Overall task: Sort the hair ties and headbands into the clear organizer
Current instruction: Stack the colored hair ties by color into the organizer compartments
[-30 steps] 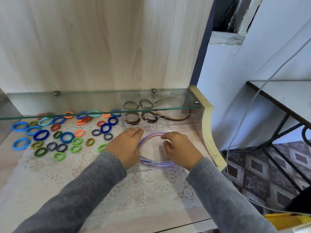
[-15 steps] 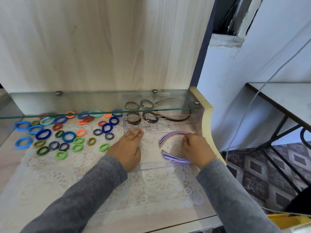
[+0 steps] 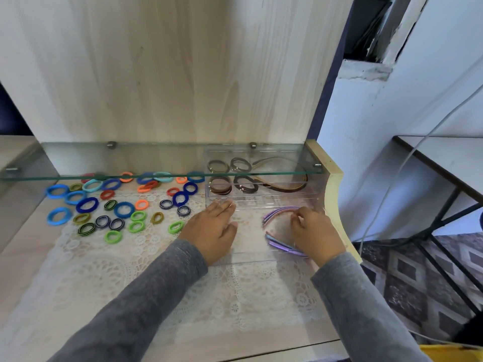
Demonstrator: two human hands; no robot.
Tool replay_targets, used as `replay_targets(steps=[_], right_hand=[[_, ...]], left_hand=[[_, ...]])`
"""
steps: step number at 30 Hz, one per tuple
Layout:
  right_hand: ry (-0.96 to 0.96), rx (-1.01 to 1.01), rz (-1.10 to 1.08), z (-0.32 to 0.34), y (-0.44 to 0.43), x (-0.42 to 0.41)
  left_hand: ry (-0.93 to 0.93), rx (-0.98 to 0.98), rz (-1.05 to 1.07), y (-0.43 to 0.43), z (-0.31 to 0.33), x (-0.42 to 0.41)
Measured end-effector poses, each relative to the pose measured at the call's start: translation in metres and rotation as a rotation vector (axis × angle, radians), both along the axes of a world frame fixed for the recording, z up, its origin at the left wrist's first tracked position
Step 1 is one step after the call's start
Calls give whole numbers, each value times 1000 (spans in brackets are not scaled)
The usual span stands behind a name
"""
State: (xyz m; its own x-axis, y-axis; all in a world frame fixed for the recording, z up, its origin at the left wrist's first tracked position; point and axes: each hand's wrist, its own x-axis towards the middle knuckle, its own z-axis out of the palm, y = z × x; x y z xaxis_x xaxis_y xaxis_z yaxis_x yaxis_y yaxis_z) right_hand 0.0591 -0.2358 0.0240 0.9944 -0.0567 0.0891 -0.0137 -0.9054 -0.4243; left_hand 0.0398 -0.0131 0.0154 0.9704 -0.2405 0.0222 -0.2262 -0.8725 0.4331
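Note:
A clear organizer (image 3: pixel 261 202) stands at the right of the desk under a glass shelf. Its back compartments hold brown and black hair ties (image 3: pixel 220 188) and a brown headband (image 3: pixel 285 188). In its front compartment lie pink and purple headbands (image 3: pixel 274 214); my right hand (image 3: pixel 313 233) grips them with curled fingers on their right side. My left hand (image 3: pixel 214 228) rests flat on the organizer's left front part, fingers straight. Several coloured hair ties (image 3: pixel 122 209) in blue, green, orange and red lie loose on the lace mat to the left.
A glass shelf (image 3: pixel 130 163) hangs low over the back of the desk, above the loose ties and the organizer's rear. A wooden side panel (image 3: pixel 334 194) bounds the desk on the right. A white lace mat (image 3: pixel 117 270) covers the surface.
My right hand has moved the pink and purple headbands to the right inside the front compartment. My left hand let go of them and now lies flat on the organizer's left part.

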Motion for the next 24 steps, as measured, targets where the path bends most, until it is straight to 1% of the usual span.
replay_targets(steps=[2, 4, 6, 9, 12, 14, 19, 22, 24], right_hand=[[-69, 36, 21, -3, 11, -1], [-162, 128, 31, -5, 29, -4], [-291, 250, 63, -7, 53, -9], [-456, 318, 130, -9, 90, -18], [-506, 318, 193, -8, 126, -27], [-534, 305, 241, -7, 146, -32], [-511, 270, 372, -7, 191, -39], [-440, 294, 493, -12, 215, -44], [-392, 227, 519, -19, 225, -45]], left_hand=[[-32, -148, 14, 0, -1, -3], [-122, -278, 65, 3, -4, -6], [-235, -308, 153, 12, -8, -11], [-369, -234, 281, 29, -11, -21], [-441, -112, 353, 58, -18, -31], [-456, -60, 388, 78, -22, -37], [-485, 50, 501, 123, -27, -52], [-501, 108, 559, 143, -29, -60], [-508, 142, 595, 152, -30, -63]])
